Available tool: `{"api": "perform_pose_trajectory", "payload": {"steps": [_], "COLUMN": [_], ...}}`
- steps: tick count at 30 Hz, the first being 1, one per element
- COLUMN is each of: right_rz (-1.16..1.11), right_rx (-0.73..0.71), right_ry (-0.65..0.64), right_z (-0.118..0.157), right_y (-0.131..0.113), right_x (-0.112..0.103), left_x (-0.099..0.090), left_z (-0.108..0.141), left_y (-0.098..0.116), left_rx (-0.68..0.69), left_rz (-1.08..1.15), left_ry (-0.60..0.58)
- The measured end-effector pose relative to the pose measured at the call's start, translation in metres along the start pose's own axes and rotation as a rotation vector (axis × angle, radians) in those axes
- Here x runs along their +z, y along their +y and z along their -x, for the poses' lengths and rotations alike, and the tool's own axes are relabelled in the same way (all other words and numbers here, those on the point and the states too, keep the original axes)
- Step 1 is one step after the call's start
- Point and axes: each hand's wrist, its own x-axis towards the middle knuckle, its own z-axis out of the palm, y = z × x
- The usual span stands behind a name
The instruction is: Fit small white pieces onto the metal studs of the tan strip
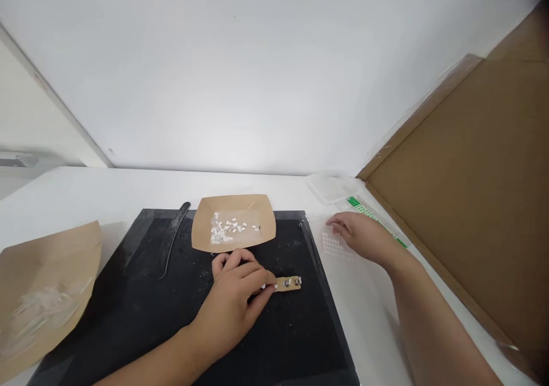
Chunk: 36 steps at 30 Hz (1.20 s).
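Observation:
My left hand (235, 289) rests on the black mat with thumb and fingers closed on a narrow tan strip (281, 285). Small shiny metal pieces (297, 282) sit on the strip's right end, and white dots show near my fingertips. The strip's left part is hidden under my hand. Off to the right, my right hand (355, 233) hovers over or touches a clear sheet of small white round stickers (337, 245). Its fingers are bent together; whatever is between them is too small to make out.
A cardboard tray (234, 203) with white oval bits stands at the mat's (171, 317) back edge. Left of it lies a dark spatula-like tool (174, 240). A larger tray (81, 237) holds clear strips. A green-white card (377, 220), clear plastic lid (330, 187) and cardboard wall (467, 174) are right.

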Motion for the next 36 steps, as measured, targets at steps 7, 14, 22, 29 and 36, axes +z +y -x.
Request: {"api": "perform_pose_trajectory", "payload": {"steps": [7,14,22,29,36], "right_rz": [-0.074,-0.074,-0.086,-0.098,-0.138], "right_rx": [-0.057,-0.023,-0.003,0.002,-0.012], "right_ry": [-0.043,-0.067,-0.141,-0.23,-0.23], "right_z": [0.0011,0.0006,-0.0007,0.0023,0.0082], "right_y": [0.0007,-0.0028,-0.0029,-0.0032,-0.0079], "right_x": [0.0015,0.0006,0.0034,0.0026,-0.0021], "left_x": [0.0023,0.0043,0.0039,0.0041,0.0035], "left_z": [0.0005,0.0021,-0.0006,0.0001,-0.0005], "left_y": [-0.0038,-0.0064,-0.0041,-0.0055,-0.005], "left_rx": [0.018,-0.017,-0.061,-0.085,-0.074], "left_rz": [-0.054,-0.049,-0.037,-0.056,-0.074], "left_ry": [-0.012,-0.031,-0.049,-0.063,-0.057]}}
